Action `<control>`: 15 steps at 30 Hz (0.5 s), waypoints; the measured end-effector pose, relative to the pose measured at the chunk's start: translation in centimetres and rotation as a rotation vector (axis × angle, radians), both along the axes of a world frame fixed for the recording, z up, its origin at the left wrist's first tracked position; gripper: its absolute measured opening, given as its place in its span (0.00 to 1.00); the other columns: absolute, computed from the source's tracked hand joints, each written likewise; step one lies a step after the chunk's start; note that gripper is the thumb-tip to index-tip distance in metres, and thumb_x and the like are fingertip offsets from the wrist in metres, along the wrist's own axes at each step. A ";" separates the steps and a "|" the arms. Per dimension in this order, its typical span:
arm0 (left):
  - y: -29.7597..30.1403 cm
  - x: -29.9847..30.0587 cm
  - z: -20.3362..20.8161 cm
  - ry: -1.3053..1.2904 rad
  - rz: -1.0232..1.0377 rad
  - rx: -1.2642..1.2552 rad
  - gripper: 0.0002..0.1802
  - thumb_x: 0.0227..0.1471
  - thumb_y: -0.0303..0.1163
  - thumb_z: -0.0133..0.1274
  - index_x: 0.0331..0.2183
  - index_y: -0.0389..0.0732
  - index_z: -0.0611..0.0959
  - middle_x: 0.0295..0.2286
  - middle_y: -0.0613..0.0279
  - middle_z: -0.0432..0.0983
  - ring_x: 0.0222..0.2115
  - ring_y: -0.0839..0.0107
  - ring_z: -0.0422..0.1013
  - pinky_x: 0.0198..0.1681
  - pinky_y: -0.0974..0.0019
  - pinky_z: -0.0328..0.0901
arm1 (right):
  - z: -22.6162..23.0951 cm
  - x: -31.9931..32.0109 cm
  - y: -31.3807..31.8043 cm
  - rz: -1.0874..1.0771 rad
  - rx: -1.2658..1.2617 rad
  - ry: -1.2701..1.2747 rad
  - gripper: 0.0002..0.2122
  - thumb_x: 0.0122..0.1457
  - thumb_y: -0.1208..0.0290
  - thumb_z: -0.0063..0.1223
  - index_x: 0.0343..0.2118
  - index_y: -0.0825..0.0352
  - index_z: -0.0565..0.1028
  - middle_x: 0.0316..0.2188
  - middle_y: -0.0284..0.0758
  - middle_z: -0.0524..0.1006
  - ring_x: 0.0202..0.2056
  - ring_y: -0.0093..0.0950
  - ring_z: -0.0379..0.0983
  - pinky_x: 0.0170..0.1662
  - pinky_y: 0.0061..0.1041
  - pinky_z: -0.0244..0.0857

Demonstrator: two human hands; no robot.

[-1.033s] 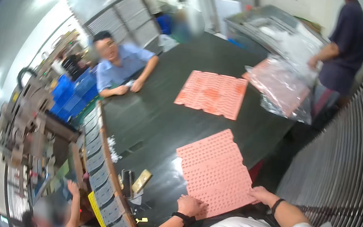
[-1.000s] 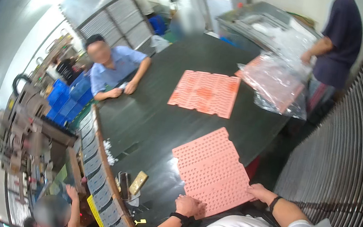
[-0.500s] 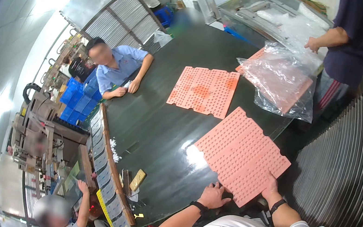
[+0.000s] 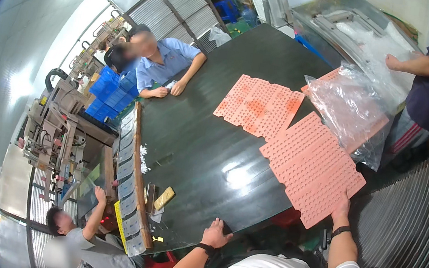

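A dark table point(image 4: 209, 133) fills the middle of the view, its long axis running from 7 o'clock up toward 1 o'clock. On it, at centre right, lies a pink studded sheet point(image 4: 310, 166) — its far corner overlaps the table edge at 4 o'clock and hangs past it. A second pink sheet point(image 4: 258, 106) lies flat just beyond, toward 12 o'clock, the two nearly touching at a corner. At 2 o'clock a clear plastic bag point(image 4: 351, 107) holds more pink sheet, with another person's hand point(image 4: 394, 62) at its top.

At 10 o'clock a person in a blue shirt point(image 4: 167, 63) leans both forearms on the table. Blue crates point(image 4: 107, 93) stand behind, and a machine point(image 4: 54, 132) sits at 9 o'clock.

The right hand point(image 4: 342, 207) grips the near corner of the first sheet at 4 o'clock — fingers closed on its edge, a black band on the wrist. The left hand point(image 4: 216, 233) rests at 6 o'clock on the table's near edge, fingers spread flat, holding nothing. A small gold block point(image 4: 164, 197) lies on the table at 7 o'clock, near the left hand but apart from it.
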State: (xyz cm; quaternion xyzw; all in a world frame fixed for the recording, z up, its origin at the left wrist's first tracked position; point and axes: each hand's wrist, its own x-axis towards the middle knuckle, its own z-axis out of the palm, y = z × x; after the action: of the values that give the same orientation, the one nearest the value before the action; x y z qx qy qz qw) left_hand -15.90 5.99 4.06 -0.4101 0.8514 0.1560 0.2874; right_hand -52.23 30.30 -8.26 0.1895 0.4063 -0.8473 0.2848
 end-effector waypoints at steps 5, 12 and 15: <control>0.6 0.6 -0.9 -0.011 0.032 -0.005 0.46 0.45 0.55 0.49 0.56 0.35 0.54 0.58 0.50 0.44 0.59 0.59 0.44 0.56 0.56 0.52 | 1.4 -1.4 -2.6 -0.114 0.072 0.001 0.28 0.55 0.57 0.48 0.51 0.77 0.62 0.49 0.43 0.66 0.48 0.34 0.65 0.50 0.31 0.61; 0.1 -0.3 -0.1 0.004 0.038 0.099 0.46 0.45 0.55 0.49 0.56 0.34 0.55 0.58 0.47 0.43 0.59 0.58 0.43 0.59 0.63 0.47 | 0.6 -6.4 -2.7 -0.251 -0.038 0.059 0.23 0.56 0.62 0.48 0.46 0.79 0.67 0.44 0.43 0.71 0.42 0.33 0.71 0.44 0.31 0.66; -0.4 0.6 -0.4 0.039 0.057 0.110 0.47 0.44 0.54 0.50 0.56 0.32 0.55 0.57 0.44 0.43 0.59 0.57 0.43 0.59 0.64 0.45 | 0.8 -9.6 -4.1 -0.388 0.292 0.059 0.19 0.57 0.62 0.47 0.38 0.79 0.73 0.37 0.40 0.75 0.36 0.31 0.73 0.39 0.29 0.68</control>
State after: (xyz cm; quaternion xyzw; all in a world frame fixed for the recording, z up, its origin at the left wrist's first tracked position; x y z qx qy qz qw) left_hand -15.30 5.63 3.67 -0.4145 0.8351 0.2185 0.2881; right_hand -61.80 26.23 -7.43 0.2783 0.4885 -0.8237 0.0742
